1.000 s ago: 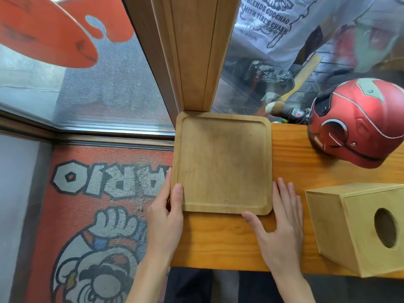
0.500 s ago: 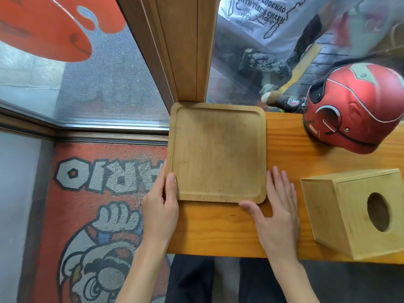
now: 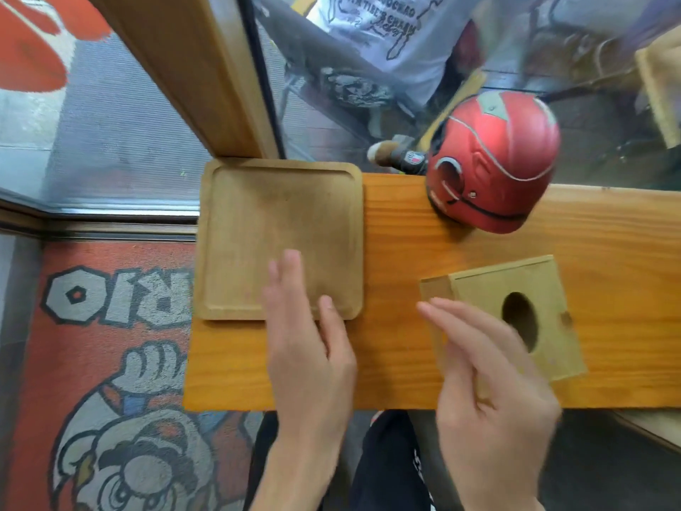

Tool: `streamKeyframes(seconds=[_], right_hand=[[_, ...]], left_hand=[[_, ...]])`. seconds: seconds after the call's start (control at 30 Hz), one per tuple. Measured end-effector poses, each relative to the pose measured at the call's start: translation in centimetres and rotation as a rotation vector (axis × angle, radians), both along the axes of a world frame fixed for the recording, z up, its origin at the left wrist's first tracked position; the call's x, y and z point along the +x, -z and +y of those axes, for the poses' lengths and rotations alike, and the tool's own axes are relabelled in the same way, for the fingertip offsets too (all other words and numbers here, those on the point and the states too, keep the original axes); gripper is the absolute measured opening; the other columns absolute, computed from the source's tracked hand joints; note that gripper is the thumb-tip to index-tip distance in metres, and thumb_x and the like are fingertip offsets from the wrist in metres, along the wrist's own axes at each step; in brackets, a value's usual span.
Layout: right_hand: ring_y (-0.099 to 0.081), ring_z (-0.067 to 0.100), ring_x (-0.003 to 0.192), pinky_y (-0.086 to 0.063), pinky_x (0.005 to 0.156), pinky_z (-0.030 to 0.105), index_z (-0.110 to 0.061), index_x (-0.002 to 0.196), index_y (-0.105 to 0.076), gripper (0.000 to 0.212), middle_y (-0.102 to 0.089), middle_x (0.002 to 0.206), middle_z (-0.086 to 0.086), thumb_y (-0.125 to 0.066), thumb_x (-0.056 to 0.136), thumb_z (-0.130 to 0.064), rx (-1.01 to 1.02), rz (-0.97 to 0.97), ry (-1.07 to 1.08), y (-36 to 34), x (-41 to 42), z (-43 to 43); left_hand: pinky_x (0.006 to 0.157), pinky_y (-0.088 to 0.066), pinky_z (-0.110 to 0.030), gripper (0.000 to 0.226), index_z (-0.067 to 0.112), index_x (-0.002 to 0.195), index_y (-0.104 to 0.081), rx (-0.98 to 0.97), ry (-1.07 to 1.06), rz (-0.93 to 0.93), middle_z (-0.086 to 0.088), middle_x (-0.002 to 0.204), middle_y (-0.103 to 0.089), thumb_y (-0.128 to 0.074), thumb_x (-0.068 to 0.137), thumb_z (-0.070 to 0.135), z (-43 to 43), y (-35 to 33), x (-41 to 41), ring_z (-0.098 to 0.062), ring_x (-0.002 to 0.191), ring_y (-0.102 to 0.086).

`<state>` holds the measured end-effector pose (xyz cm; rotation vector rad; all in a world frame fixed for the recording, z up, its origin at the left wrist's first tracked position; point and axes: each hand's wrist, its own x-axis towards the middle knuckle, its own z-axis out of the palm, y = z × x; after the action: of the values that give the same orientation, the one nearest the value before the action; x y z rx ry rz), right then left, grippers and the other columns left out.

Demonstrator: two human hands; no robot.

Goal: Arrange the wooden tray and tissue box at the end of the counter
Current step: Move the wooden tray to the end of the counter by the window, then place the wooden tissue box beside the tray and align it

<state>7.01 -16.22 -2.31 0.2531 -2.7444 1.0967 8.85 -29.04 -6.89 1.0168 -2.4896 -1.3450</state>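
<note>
Both hands left tray (image 3: 280,230) edges; right hand (image 3: 490,378) over tissue box (image 3: 545,289).

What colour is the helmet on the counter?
The helmet is red with thin silver-grey striping, seen in the head view.

The tray (image 3: 280,230) lies at the counter's (image 3: 398,363) left end. The box (image 3: 516,319) stands to its right. The helmet (image 3: 493,160) sits far right.

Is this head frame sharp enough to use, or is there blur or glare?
Head view: right hand is motion-smeared over the tissue box; left hand slightly soft; wooden tray and helmet sharp; window glass reflections above; wide-angle bending at edges.
</note>
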Motion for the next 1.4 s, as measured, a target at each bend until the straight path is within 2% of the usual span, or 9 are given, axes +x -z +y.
streamKeyframes(seconds=[0.13,0.3,0.4,0.53,0.67,0.87,1.0,1.13,1.4], right_hand=[[-0.059,0.029,0.12,-0.034,0.11,0.02,-0.005,0.121,-0.071,0.029,-0.068,0.123,0.009,-0.054,0.097,-0.007,0.12,0.018,0.201,-0.6,-2.5,6.8],[-0.045,-0.002,0.13,-0.035,0.112,0.026,-0.036,0.153,-0.037,0.06,-0.042,0.151,-0.019,-0.042,0.097,-0.058,-0.128,-0.59,0.262,0.7,-5.0,12.8],[-0.05,-0.016,0.108,-0.037,0.087,0.01,-0.04,0.149,-0.041,0.06,-0.05,0.14,-0.024,-0.038,0.094,-0.062,-0.233,-0.68,0.221,1.5,-5.4,14.6],[-0.057,0.009,0.128,-0.046,0.108,0.033,-0.03,0.146,-0.051,0.068,-0.062,0.139,-0.008,-0.035,0.089,-0.064,-0.378,-0.729,0.279,2.4,-5.7,17.5],[-0.056,0.01,0.131,-0.043,0.113,0.041,-0.031,0.144,-0.051,0.073,-0.062,0.14,-0.007,-0.034,0.084,-0.07,-0.427,-0.826,0.218,2.8,-5.6,17.5],[-0.044,-0.005,0.136,-0.034,0.108,0.017,-0.041,0.142,-0.048,0.066,-0.052,0.143,-0.027,-0.036,0.086,-0.072,-0.446,-0.912,0.077,3.5,-4.7,16.1],[-0.037,-0.001,0.14,-0.03,0.117,0.029,-0.045,0.145,-0.044,0.076,-0.045,0.143,-0.031,-0.033,0.081,-0.085,-0.409,-0.886,0.059,4.6,-4.0,15.4],[-0.04,-0.002,0.133,-0.03,0.104,0.015,-0.053,0.126,-0.048,0.046,-0.048,0.14,-0.025,-0.035,0.086,-0.073,-0.463,-0.932,0.122,4.0,-4.4,14.9],[-0.044,-0.038,0.1,-0.03,0.094,0.011,-0.063,0.107,-0.048,0.028,-0.052,0.11,-0.052,-0.044,0.082,-0.074,-0.632,-1.043,0.154,0.1,-1.1,10.8]], left_hand=[[0.114,-0.023,-0.007,0.055,0.029,0.153,-0.037,0.24,0.048,-0.041,0.016,0.157,-0.039,-0.032,0.1,0.039,6.7,-1.3,0.3,0.008,0.145,-0.03],[0.099,-0.022,0.008,0.048,0.027,0.15,-0.043,0.308,-0.041,-0.083,0.018,0.151,-0.046,-0.032,0.104,0.035,11.1,-1.7,-0.5,0.021,0.131,-0.032],[0.106,-0.036,-0.007,0.042,0.022,0.143,-0.053,0.23,-0.126,-0.032,0.011,0.14,-0.058,-0.035,0.106,0.028,11.1,-1.4,-0.7,0.005,0.126,-0.053],[0.1,-0.052,-0.045,0.034,0.023,0.132,-0.06,0.245,-0.223,0.013,0.011,0.121,-0.069,-0.038,0.107,0.026,11.0,-1.2,-1.0,-0.009,0.112,-0.065],[0.102,-0.051,-0.037,0.039,0.027,0.133,-0.058,0.311,-0.168,0.03,0.018,0.124,-0.065,-0.041,0.101,0.041,12.4,-1.2,-1.0,-0.002,0.117,-0.061],[0.114,-0.029,-0.024,0.06,0.045,0.147,-0.039,0.469,-0.061,-0.018,0.03,0.146,-0.047,-0.037,0.09,0.064,14.8,0.2,-0.5,0.01,0.138,-0.035],[0.117,-0.016,-0.024,0.073,0.048,0.154,-0.019,0.502,-0.014,-0.06,0.038,0.149,-0.03,-0.032,0.086,0.071,15.4,1.0,-0.4,0.008,0.145,-0.016],[0.111,-0.011,-0.013,0.075,0.055,0.153,-0.008,0.534,0.037,-0.036,0.041,0.154,-0.017,-0.033,0.084,0.072,15.3,0.4,-0.7,0.022,0.141,-0.003],[0.123,-0.024,-0.039,0.068,0.054,0.15,-0.028,0.593,0.106,0.121,0.029,0.158,-0.03,-0.054,0.087,0.056,8.8,-3.4,0.7,0.007,0.147,-0.025]])
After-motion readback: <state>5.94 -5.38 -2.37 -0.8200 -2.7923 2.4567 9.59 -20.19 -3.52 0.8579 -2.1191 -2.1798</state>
